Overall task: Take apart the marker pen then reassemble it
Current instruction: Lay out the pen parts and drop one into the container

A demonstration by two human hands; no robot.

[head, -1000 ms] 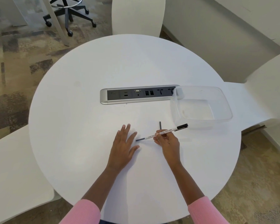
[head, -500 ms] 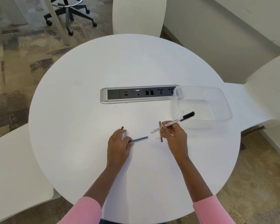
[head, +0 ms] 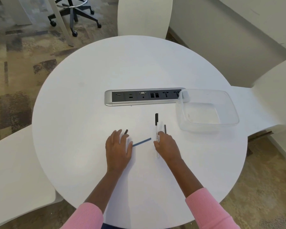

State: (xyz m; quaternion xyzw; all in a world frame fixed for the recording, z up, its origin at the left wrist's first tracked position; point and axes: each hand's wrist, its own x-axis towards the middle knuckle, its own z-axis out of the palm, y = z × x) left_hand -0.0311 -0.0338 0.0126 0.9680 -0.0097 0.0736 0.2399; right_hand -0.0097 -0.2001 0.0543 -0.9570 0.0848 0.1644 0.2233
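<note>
The marker pen lies in pieces on the round white table (head: 82, 123). Its white barrel (head: 156, 129), with a black end pointing away from me, rests on the table. My right hand (head: 167, 147) covers the barrel's near half, fingers curled over it. A thin dark rod (head: 165, 129) lies just right of the barrel. A blue-grey ink core (head: 142, 142) lies slanted between my hands, its near end at the thumb of my left hand (head: 118, 147). That hand is flat with fingers apart. A small black piece (head: 126, 131) sits at its fingertips.
A clear plastic tub (head: 208, 128) stands at the right of the table. A silver socket strip (head: 144, 97) is set into the table's middle. White chairs (head: 144, 15) surround the table, and an office chair base (head: 73, 15) stands on the carpet beyond.
My right hand has lowered the barrel from a raised slant to the table, now pointing straight away. My left hand has flattened and spread beside the ink core.
</note>
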